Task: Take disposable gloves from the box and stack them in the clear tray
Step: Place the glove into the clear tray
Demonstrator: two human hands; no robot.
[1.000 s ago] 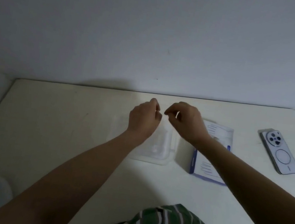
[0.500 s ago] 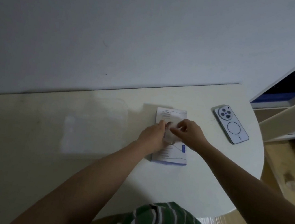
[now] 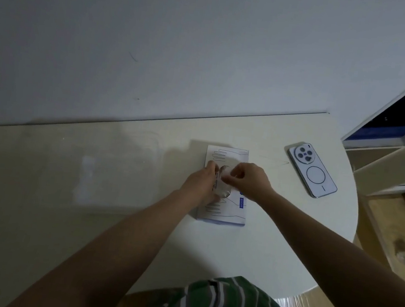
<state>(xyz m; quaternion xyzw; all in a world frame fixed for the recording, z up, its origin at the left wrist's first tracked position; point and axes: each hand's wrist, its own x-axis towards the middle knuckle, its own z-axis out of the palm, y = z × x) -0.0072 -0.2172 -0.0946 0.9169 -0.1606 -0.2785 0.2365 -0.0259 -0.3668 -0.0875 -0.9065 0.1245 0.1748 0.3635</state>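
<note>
Box: the glove box lies flat on the counter, white with blue edges and hand outlines printed on its top face.
Box contents: a thin, see-through glove bunches up out of the opening in the middle of the top face. What else is inside is hidden.
Left hand: the left hand lies over the box's left half, its fingers curled onto the glove's left edge.
Right hand: the right hand is above the box's right half, with finger and thumb pinching the glove's upper right part.
Clear tray: the clear tray sits on the counter to the left of the box, apart from it and hard to make out.
Tray contents: a pale, blurred patch shows near its left side; whether that is gloves cannot be told.
Phone: the phone lies camera side up, to the right of the box near the counter's rounded edge.
Shelf: the shelf unit stands past the counter's right end.
</note>
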